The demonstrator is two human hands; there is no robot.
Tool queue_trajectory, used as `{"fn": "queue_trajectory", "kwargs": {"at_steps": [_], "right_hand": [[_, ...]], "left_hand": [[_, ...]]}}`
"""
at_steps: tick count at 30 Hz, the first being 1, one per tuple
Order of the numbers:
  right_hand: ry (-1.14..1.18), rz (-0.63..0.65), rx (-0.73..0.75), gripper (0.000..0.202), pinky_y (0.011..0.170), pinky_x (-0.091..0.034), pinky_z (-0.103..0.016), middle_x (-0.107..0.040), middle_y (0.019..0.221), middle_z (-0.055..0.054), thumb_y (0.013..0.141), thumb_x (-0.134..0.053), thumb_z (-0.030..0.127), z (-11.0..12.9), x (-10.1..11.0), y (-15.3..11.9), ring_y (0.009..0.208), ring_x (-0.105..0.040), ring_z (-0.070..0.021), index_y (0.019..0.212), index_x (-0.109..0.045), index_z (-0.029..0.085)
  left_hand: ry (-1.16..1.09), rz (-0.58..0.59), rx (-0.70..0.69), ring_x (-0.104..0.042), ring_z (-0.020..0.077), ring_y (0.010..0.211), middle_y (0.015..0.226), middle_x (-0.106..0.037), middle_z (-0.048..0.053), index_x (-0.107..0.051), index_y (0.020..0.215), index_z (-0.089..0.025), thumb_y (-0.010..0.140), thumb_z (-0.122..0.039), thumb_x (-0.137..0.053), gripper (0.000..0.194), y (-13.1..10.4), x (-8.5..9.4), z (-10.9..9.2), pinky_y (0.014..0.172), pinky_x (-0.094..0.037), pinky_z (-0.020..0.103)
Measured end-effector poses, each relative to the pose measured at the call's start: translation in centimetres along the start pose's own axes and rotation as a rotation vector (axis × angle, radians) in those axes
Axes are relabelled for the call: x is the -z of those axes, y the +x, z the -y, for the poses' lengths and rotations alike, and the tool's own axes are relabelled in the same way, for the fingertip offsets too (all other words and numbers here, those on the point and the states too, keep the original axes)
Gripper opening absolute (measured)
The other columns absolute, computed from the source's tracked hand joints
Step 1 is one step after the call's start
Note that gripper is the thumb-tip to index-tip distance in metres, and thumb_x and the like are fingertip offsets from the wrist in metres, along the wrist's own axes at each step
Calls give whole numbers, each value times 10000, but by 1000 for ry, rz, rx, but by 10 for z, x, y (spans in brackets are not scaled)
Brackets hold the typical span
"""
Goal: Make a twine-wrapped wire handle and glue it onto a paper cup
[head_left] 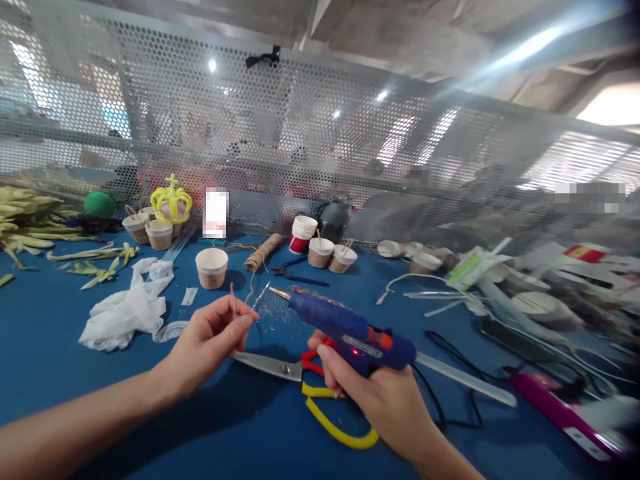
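Observation:
My left hand (215,337) is closed in a pinch on a thin piece of twine (261,295), whose end sticks up to the right. In my right hand (385,400) is a blue hot glue gun (345,320), its fingers wrapped round the handle and its red light lit. The metal nozzle points left, close to the twine's end; whether they touch I cannot tell. A clear glue stick (465,380) juts from the back of the gun. Beneath both hands lie scissors (270,365) with red and yellow handles, partly hidden by my right hand.
A paper cup (211,268), a twine roll (264,252) and pliers (300,273) lie beyond my hands. White lace (125,313) is at left, with a yellow crown (171,202) behind. A purple device (565,413) and a black cord (440,407) lie right. A perforated metal screen (325,133) borders the back.

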State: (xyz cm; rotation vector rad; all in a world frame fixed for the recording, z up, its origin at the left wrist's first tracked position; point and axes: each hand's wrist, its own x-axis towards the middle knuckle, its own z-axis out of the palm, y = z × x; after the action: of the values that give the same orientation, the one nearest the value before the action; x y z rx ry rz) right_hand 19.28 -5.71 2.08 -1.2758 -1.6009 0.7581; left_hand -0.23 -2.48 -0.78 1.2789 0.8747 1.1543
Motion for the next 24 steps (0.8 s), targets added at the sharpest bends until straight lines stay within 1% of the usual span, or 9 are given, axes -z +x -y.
{"fn": "queue_trajectory", "kwargs": {"at_steps": [4, 9, 13, 24], "right_hand": [[-18, -13, -38, 177, 451, -463, -213, -482, 433, 36, 734, -555, 316, -2, -3, 1, 401, -473, -91, 678, -591, 152], [66, 20, -68, 164, 406, -417, -190, -469, 418, 49, 755, -527, 297, -1, -2, 3, 367, -424, -66, 705, -567, 146], [103, 32, -88, 160, 399, -407, -194, -468, 405, 50, 756, -521, 295, 0, -2, 5, 360, -411, -64, 705, -555, 147], [85, 78, -85, 190, 403, -417, -221, -466, 409, 45, 774, -506, 332, -3, -1, 7, 361, -414, -75, 731, -540, 151]], "left_hand": [[12, 14, 6, -354, 46, 461, 506, -436, -57, -527, 783, -138, 764, -357, -535, 220, 0, 0, -1, 441, -262, 175], [-20, 60, 28, -373, 41, 466, 530, -446, -57, -521, 791, -144, 765, -356, -536, 214, -1, -1, 0, 440, -272, 169], [-41, 97, 24, -372, 37, 457, 524, -439, -62, -518, 789, -148, 766, -363, -535, 216, -1, -2, 2, 436, -271, 166], [-49, 71, 22, -383, 43, 443, 516, -445, -60, -518, 781, -152, 752, -376, -547, 228, -2, -2, 0, 427, -271, 173]]}}
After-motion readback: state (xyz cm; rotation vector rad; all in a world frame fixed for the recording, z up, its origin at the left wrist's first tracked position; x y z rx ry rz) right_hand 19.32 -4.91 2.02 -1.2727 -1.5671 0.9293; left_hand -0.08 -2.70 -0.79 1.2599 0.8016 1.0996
